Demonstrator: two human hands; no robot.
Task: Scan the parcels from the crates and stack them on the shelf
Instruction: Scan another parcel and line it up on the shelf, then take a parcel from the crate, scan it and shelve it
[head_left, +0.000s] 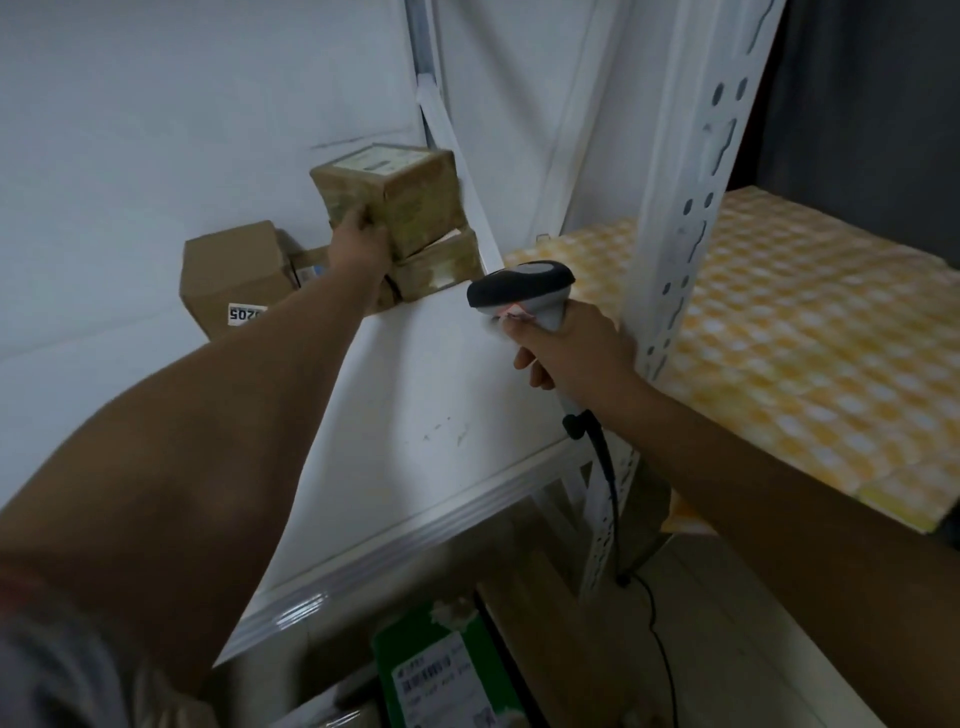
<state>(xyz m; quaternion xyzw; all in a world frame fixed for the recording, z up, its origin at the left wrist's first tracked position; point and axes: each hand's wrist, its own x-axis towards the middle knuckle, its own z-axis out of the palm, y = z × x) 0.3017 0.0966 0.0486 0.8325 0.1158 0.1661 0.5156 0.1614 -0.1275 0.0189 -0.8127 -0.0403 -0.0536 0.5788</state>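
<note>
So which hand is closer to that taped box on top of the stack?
Left. The left hand holds the taped box at its lower corner. The right hand is apart, nearer the camera, gripping the scanner.

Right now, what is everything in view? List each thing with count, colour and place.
taped parcel: one, brown, held on top of another at the back of the white shelf
lower taped parcel: one, brown, under the held one
plain carton: one, brown, left of the stack, printed label on its front
white shelf: one, white board
checked shelf: one, yellow and white, right of the upright
upright: one, white, slotted
scanner: one, grey and black, corded
green parcel: one, below the shelf
left hand: grips the taped parcel
right hand: grip round the scanner handle
</note>
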